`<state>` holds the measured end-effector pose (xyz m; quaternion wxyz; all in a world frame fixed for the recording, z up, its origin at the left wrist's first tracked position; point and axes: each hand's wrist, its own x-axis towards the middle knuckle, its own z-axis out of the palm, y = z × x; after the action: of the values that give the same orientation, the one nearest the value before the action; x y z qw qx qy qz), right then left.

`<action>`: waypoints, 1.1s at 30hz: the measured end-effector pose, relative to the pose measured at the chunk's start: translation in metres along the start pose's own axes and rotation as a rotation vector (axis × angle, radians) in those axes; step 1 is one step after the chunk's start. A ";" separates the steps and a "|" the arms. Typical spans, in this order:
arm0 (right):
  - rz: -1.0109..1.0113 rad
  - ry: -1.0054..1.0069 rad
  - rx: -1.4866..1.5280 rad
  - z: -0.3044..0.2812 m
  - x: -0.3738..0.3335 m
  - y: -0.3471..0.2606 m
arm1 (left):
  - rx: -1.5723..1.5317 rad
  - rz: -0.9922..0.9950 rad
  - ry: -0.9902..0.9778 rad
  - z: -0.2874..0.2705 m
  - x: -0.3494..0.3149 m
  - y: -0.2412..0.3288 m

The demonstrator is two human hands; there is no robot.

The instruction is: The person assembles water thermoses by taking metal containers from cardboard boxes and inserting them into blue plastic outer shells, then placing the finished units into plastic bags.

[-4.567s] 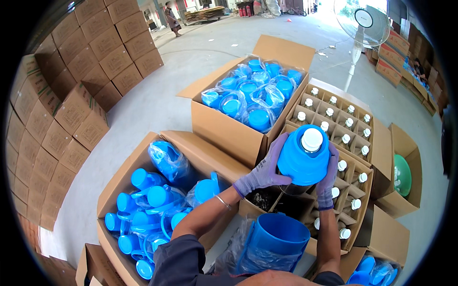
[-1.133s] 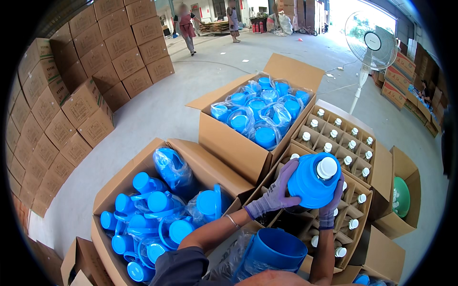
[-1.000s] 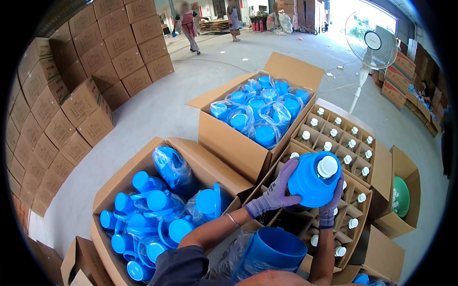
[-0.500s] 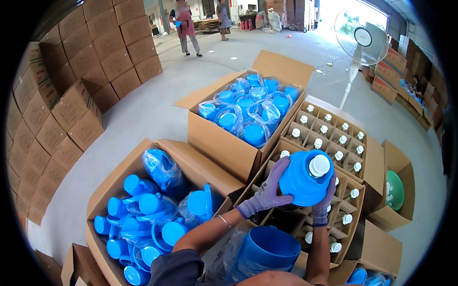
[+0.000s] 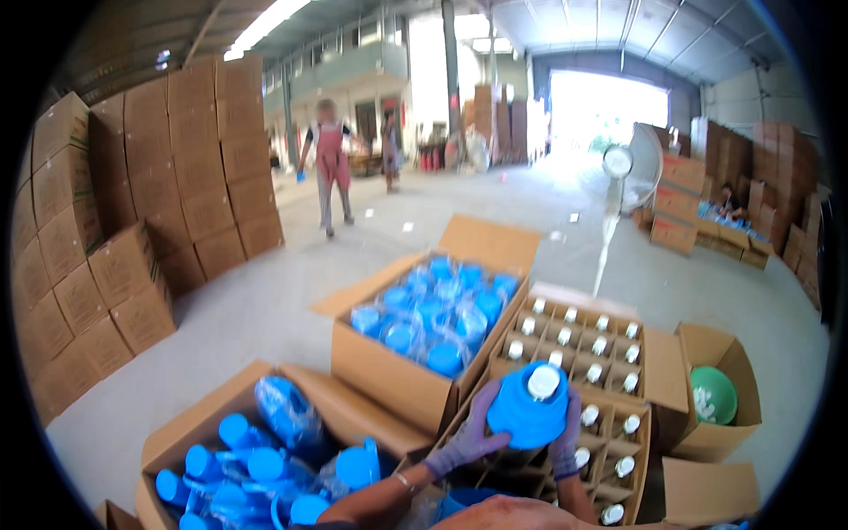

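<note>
- Grip of our gloved left hand (image 5: 466, 439) and right hand (image 5: 566, 439) is clasped around a blue cover (image 5: 526, 417) from both sides.
- Between our palms sits that cover, its top ringing a white cap (image 5: 543, 382).
- Right of the grip, we have white-capped bottles (image 5: 624, 466) in a divided carton (image 5: 645, 442).
- Beyond and left of it, we see an open box (image 5: 384, 364) of blue pieces (image 5: 443, 358).

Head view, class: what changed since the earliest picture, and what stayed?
The view tilted up, revealing more grey roof; a person in a pink apron appeared. The left purple-gloved hand and right purple-gloved hand still hold the rounded, white-capped blue plastic piece.
</note>
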<state>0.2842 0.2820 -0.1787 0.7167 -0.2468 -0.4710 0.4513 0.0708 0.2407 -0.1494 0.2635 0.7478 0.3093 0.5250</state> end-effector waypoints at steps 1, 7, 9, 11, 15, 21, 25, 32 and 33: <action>-0.051 -0.012 -0.073 -0.008 0.007 0.008 | -0.005 0.030 0.004 0.000 0.005 0.002; -0.048 -0.017 -0.132 0.004 0.000 -0.012 | 0.002 0.054 0.036 0.000 0.000 -0.012; -0.053 -0.011 -0.105 0.008 -0.002 -0.020 | -0.012 0.023 0.050 0.003 0.003 -0.009; -0.043 0.002 -0.121 0.003 -0.003 -0.018 | -0.152 -0.060 -0.037 0.004 0.002 -0.006; 0.039 0.075 0.095 0.001 0.002 -0.016 | -0.138 -0.025 -0.095 0.008 0.017 -0.015; 0.349 0.173 0.414 0.046 0.031 -0.061 | -0.358 -0.161 0.038 -0.018 0.055 0.029; 0.117 -0.169 -0.066 0.067 0.058 -0.132 | -0.194 -0.276 0.035 -0.047 0.097 0.097; 0.255 -0.470 -0.003 0.123 0.064 -0.199 | -0.176 -0.343 0.019 -0.075 0.094 0.105; 0.278 -0.466 -0.155 0.118 0.057 -0.199 | -0.218 -0.350 0.019 -0.076 0.087 0.103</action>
<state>0.2696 0.2302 0.0535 0.4994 -0.2526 -0.6177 0.5525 0.0405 0.2414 0.0021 0.4273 0.6446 0.3784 0.5087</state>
